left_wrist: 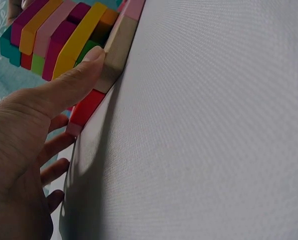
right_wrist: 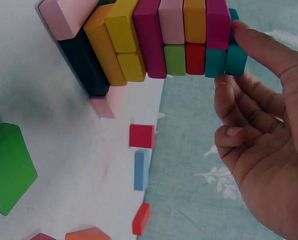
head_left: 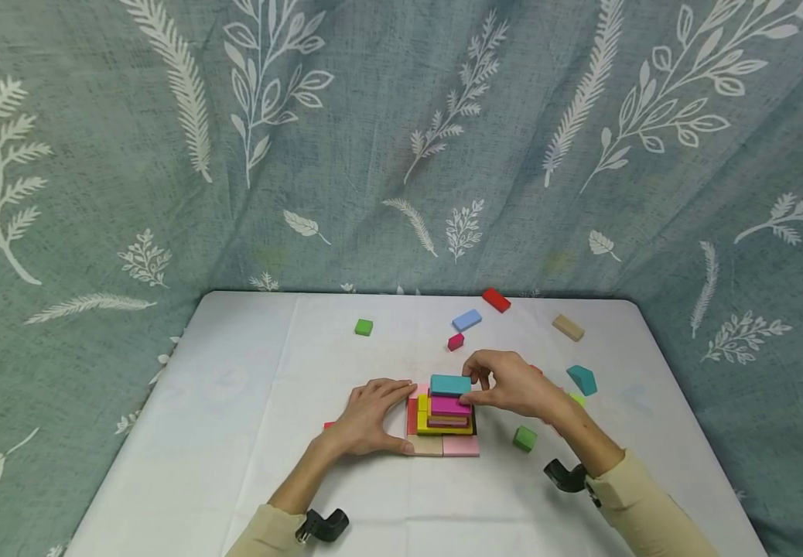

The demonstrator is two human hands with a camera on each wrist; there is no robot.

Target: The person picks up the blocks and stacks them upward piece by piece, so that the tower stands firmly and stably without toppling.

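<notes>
A stepped tower of colored wooden blocks stands mid-table, with a teal block (head_left: 451, 385) at its top and a magenta block (head_left: 450, 407) just under it. My right hand (head_left: 513, 384) pinches the teal block at its right end, thumb on the near side and fingers behind. At the tower's left side, my left hand (head_left: 368, 418) spreads around the base. Its thumb (left_wrist: 91, 62) touches the tan block (left_wrist: 116, 50) of the bottom layer, while the other fingers reach toward the red block (left_wrist: 87, 107) and the back corner.
Behind the tower lie a green cube (head_left: 363, 327), a blue block (head_left: 467, 320), a red block (head_left: 496, 300) and a small crimson block (head_left: 456, 342). To the right are a tan block (head_left: 568, 327), a teal piece (head_left: 582, 380) and a green block (head_left: 524, 439). A patterned curtain (head_left: 374, 155) hangs behind.
</notes>
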